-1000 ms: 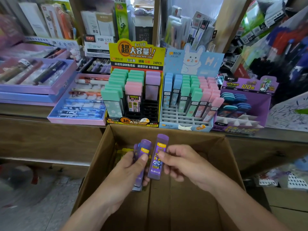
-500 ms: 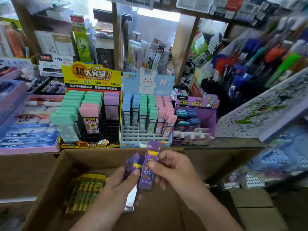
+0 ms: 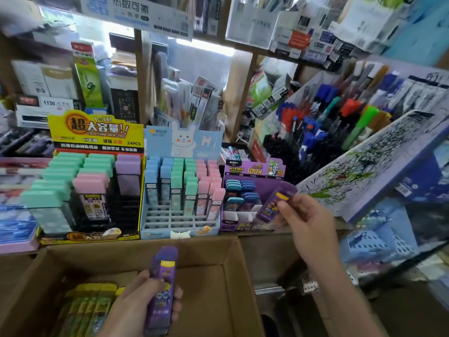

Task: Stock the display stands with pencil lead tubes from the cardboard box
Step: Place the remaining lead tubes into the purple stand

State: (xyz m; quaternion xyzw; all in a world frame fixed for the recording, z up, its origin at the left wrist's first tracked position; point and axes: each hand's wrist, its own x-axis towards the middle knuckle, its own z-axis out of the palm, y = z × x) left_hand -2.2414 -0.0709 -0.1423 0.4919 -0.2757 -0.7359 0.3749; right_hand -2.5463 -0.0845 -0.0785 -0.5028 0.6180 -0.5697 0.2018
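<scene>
We look down over a crowded stationery counter. At six o'clock the left hand (image 3: 145,304) is curled round a small stack of purple lead tubes (image 3: 162,285), held upright above the open cardboard box (image 3: 206,254). At seven o'clock a row of yellow-green tubes (image 3: 90,307) lies flat on the bottom of the box. At four o'clock the right hand (image 3: 307,222) pinches a single purple tube (image 3: 275,204) between thumb and fingers. The tube is tilted, cap toward one o'clock, with its lower end just over the front slots of the purple display stand (image 3: 252,169); motion blur hides whether it touches. Blue-capped tubes (image 3: 239,188) fill that stand's back rows. Beside it, at the centre, stands the blue rabbit stand (image 3: 182,142) with pastel tubes, and at nine o'clock the yellow stand (image 3: 94,132) with green, pink and lilac ones.
</scene>
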